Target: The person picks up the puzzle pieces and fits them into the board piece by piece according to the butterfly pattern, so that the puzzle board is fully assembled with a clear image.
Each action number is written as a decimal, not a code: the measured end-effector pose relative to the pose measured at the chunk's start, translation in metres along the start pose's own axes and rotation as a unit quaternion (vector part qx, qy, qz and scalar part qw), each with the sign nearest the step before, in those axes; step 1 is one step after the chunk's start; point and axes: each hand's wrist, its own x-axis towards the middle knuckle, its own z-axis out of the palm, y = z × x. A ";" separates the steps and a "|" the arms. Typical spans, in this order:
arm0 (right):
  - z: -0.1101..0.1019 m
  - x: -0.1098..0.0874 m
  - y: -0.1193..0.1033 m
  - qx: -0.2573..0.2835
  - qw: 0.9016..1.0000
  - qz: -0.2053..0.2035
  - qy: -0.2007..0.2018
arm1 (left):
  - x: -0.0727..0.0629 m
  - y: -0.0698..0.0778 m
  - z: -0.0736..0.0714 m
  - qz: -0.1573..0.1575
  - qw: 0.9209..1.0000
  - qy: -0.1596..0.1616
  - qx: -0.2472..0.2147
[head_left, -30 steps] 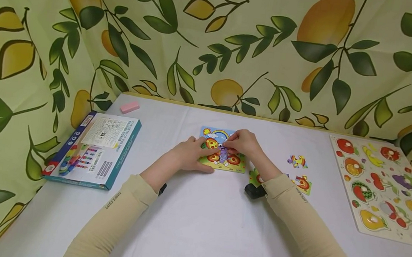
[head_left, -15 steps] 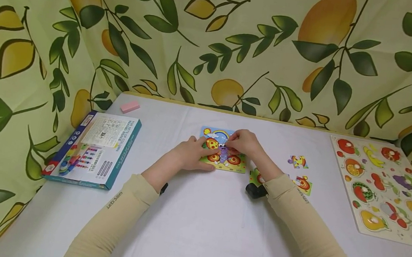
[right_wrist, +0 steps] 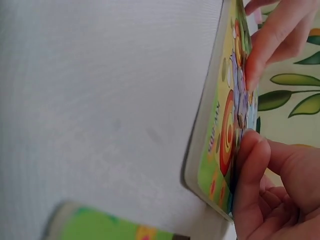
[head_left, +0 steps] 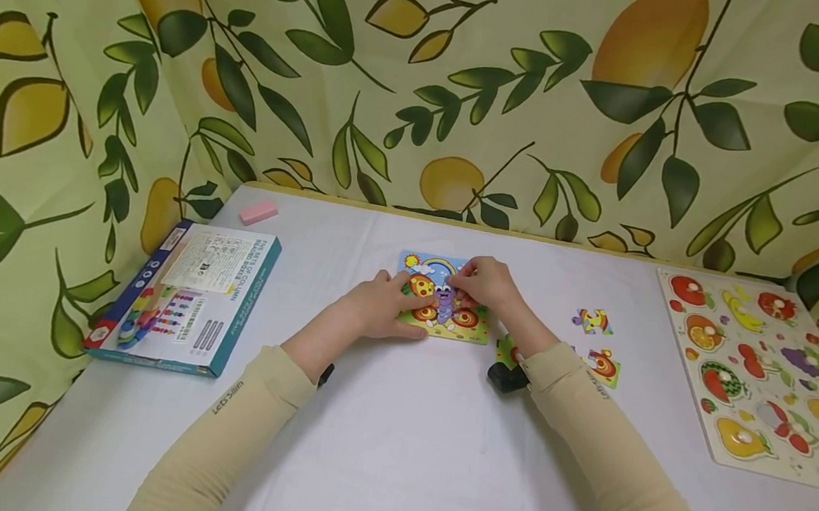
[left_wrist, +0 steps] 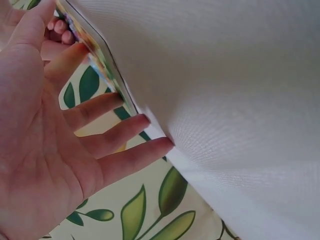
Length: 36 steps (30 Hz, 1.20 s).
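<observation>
A small square butterfly puzzle (head_left: 471,329) with a rainbow and a purple character lies in the middle of the table. My left hand (head_left: 377,306) rests on its left side, fingers spread and fairly straight; in the left wrist view some fingertips touch the board and others the white cloth. The right hand (head_left: 483,282) is at the upper right of the puzzle, thumb and index finger pinched together at a puzzle piece (right_wrist: 242,112) near the centre. The piece's outline is largely hidden by the fingers. Loose puzzle pieces (head_left: 593,321) lie to the right, some partly behind the right forearm.
A flat boxed toy (head_left: 187,299) lies at the left, with a pink block (head_left: 258,213) behind it. A fruit peg board (head_left: 763,380) lies at the right. Fruit-patterned cloth (head_left: 428,82) hangs behind and left of the table.
The right fingertips have shifted slightly up and to the right on the puzzle, showing more of the purple character's face. My left hand stays in place.
</observation>
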 end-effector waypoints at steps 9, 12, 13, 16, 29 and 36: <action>-0.007 -0.001 0.005 0.025 0.999 -0.006 -0.039 | 0.001 0.001 -0.002 -0.003 1.000 -0.012 -0.005; -0.006 -0.002 0.004 0.014 0.999 -0.017 -0.031 | 0.002 0.000 -0.002 -0.002 1.000 -0.010 -0.008; -0.006 -0.003 0.004 0.009 0.999 -0.022 -0.030 | 0.002 0.000 -0.002 -0.002 1.000 -0.010 -0.008; -0.008 -0.007 0.005 -0.018 0.998 -0.046 -0.027 | 0.001 0.000 -0.002 -0.003 1.000 -0.012 -0.009; -0.104 -0.060 0.068 -0.158 0.986 -0.014 0.051 | 0.002 -0.001 0.000 -0.020 0.999 -0.019 -0.035; -0.125 -0.081 0.107 -0.172 0.982 0.070 0.043 | 0.003 0.001 0.000 -0.017 0.999 -0.016 -0.042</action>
